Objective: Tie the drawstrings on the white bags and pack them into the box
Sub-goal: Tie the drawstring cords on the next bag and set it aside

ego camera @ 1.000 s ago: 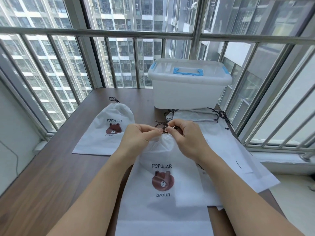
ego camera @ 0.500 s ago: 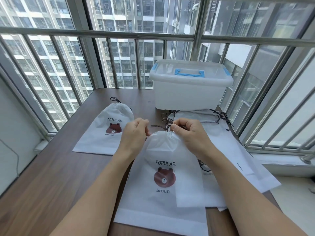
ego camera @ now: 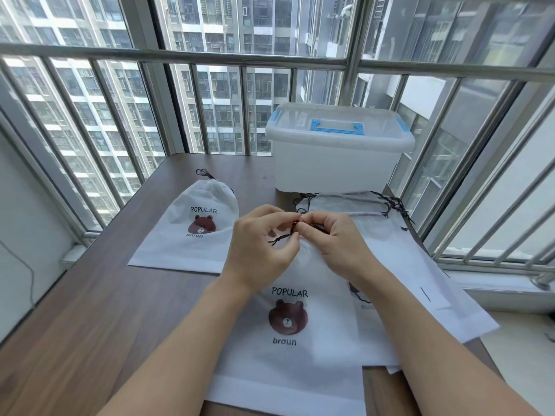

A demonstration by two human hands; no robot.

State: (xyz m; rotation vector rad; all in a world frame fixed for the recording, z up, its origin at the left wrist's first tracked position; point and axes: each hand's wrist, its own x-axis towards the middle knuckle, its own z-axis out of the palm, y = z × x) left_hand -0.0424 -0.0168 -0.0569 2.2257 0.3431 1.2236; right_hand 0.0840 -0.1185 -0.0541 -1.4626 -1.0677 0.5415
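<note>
Drawstrings [ego camera: 280, 238], thin dark cord, pinched by both hands' grip.

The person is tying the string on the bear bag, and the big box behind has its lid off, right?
Not quite. The box has its lid on, with the blue handle lying on top, as the head view shows. The rest holds: both hands, left hand and right hand, pinch the dark string at the bear bag's neck.
</note>
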